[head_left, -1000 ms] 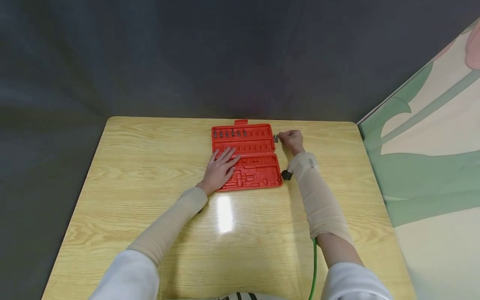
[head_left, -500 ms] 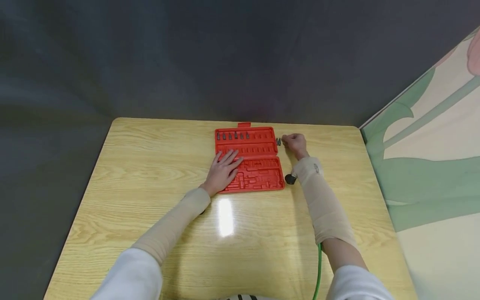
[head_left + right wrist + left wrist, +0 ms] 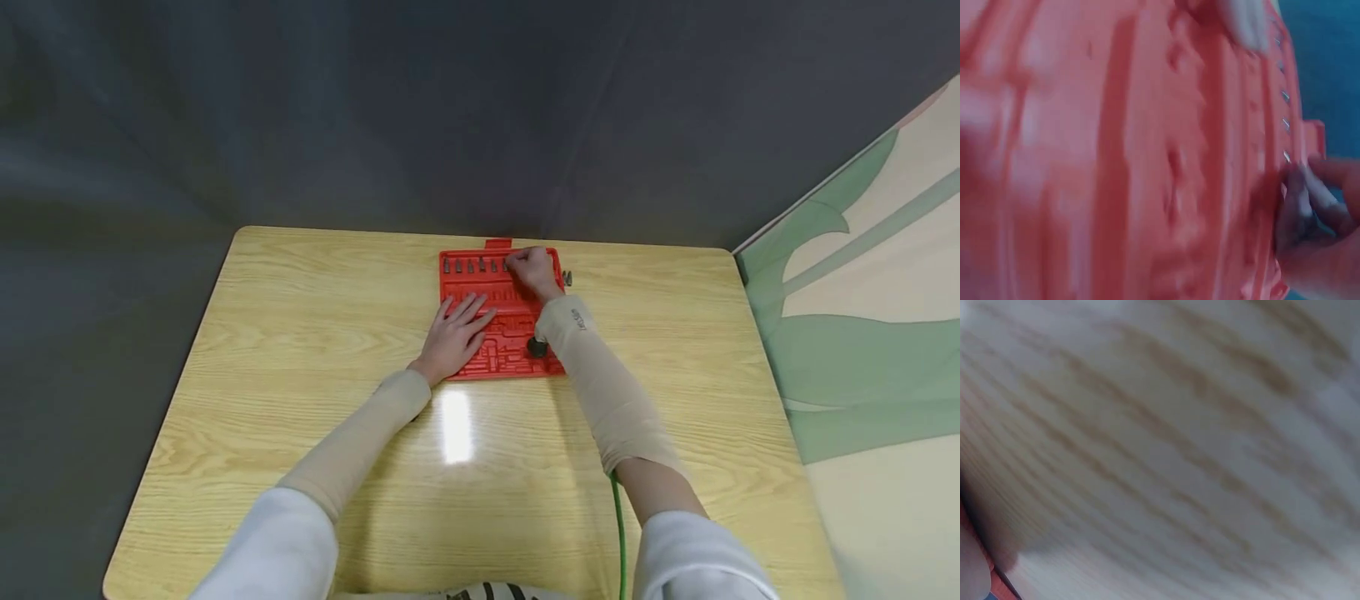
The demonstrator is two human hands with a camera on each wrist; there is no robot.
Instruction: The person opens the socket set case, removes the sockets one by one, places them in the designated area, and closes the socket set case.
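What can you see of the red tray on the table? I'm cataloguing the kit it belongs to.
The red tray looks like moulded plastic, lying flat near the table's far edge, with a small tab at its far side. Its top row holds several small dark bits; lower down are empty shaped recesses. The left hand rests flat on it, and the right hand is at the top row.

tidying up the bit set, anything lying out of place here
Yes: a few loose bits lie on the table just right of the red case, outside its slots, while the seated bits fill only the top row's left part.
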